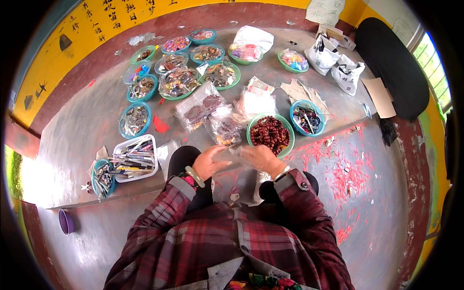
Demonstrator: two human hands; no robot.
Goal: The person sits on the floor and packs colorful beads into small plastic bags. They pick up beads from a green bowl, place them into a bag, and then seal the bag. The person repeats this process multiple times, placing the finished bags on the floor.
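My left hand [209, 163], a pale bangle at its wrist, is held over my lap with its fingers curled toward the right. Facing it is my right hand [263, 160], its fingers smeared by motion. A faint see-through patch, perhaps thin plastic, shows between the two; I cannot make out what it is. Just beyond my right hand stands a green bowl [249, 137] heaped with dark red bead bracelets [270, 134]. Clear plastic bags [224, 126] with small items in them lie just past my left hand, beside flat packets of dark bracelets [198, 108].
Left, a white basket [155, 159] of pens adjoins a blue bowl [112, 186] of pens. Several bowls of trinkets fill the back left. A blue bowl [293, 121] of dark bands stands right. White bags [347, 75] sit back right. Red scraps [345, 174] litter the floor near a ledge.
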